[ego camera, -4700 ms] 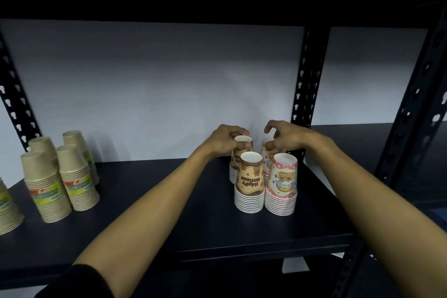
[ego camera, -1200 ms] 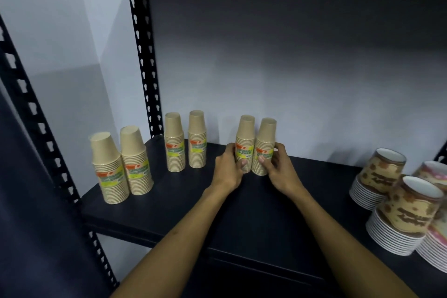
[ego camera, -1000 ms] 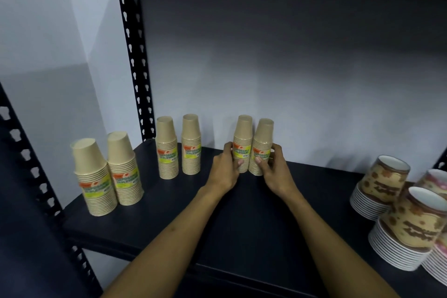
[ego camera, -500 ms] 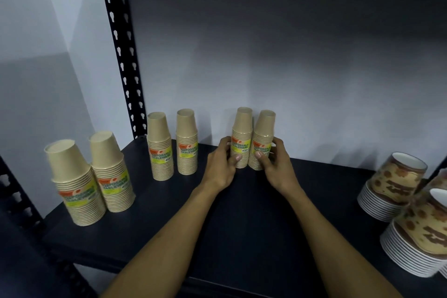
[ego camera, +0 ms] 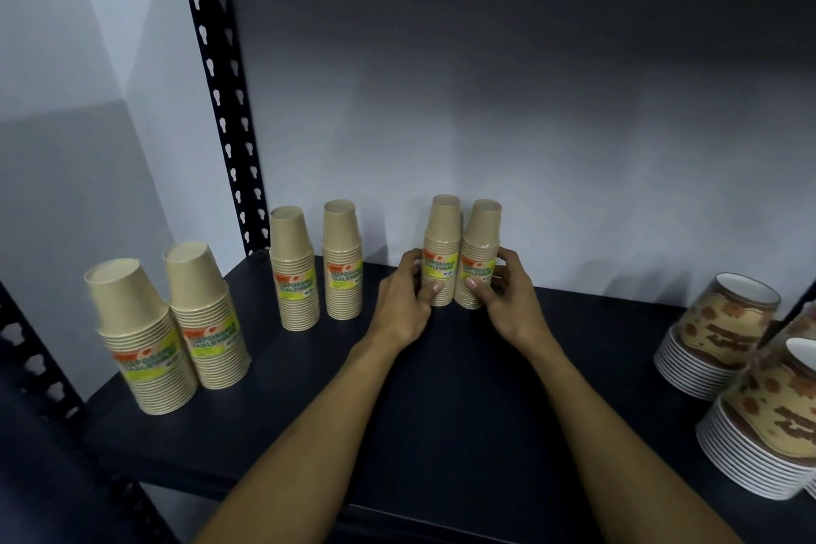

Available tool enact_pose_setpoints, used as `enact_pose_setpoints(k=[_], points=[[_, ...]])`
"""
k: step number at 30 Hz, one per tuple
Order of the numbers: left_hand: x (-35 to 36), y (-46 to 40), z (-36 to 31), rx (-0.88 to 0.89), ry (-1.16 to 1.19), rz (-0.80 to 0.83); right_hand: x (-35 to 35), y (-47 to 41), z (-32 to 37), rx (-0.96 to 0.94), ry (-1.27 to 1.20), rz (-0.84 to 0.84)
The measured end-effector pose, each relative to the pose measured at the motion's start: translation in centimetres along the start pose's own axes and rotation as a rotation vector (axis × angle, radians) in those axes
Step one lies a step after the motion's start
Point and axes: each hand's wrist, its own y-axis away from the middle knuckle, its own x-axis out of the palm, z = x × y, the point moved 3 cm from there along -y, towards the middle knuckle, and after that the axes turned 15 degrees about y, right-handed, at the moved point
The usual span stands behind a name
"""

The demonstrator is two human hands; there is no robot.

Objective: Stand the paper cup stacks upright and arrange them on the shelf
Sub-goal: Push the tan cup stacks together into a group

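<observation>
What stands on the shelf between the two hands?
In the head view, two tan cup stacks stand side by side between the left hand and the right hand, each hand gripping one.

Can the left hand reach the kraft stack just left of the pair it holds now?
Probably yes: bare shelf lies between the left hand and that kraft stack, once it lets go.

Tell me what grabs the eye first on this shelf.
Two hands meet at the middle back: the left hand and right hand each grip one of two kraft cup stacks pressed side by side. More kraft stacks stand to the left, and patterned cup stacks crowd the right edge.
</observation>
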Motion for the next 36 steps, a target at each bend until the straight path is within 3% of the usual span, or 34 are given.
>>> enact_pose_setpoints(k=[19, 22, 28, 32, 36], points=[[-0.8, 2.3, -1.2, -0.171, -0.143, 0.053, -0.4, 0.6, 0.3, 0.025, -0.064, -0.013], [-1.3, 4.0, -1.6, -0.183, -0.188, 0.051, -0.6, 1.3, 0.0, 0.105, -0.042, -0.055], [-2.6, 10.0, -2.7, -0.119, -0.482, 0.164, -1.4, 5.8, 0.7, 0.209, 0.329, -0.164], [-4.3, 13.7, -3.5, -0.051, -0.638, 0.137, -0.2, 9.9, 2.7, 0.036, 0.783, 0.061], [-6.4, 15.1, -3.8, -0.077, -0.578, 0.007, 1.8, 12.1, 4.2, -0.202, 0.892, 0.239]])
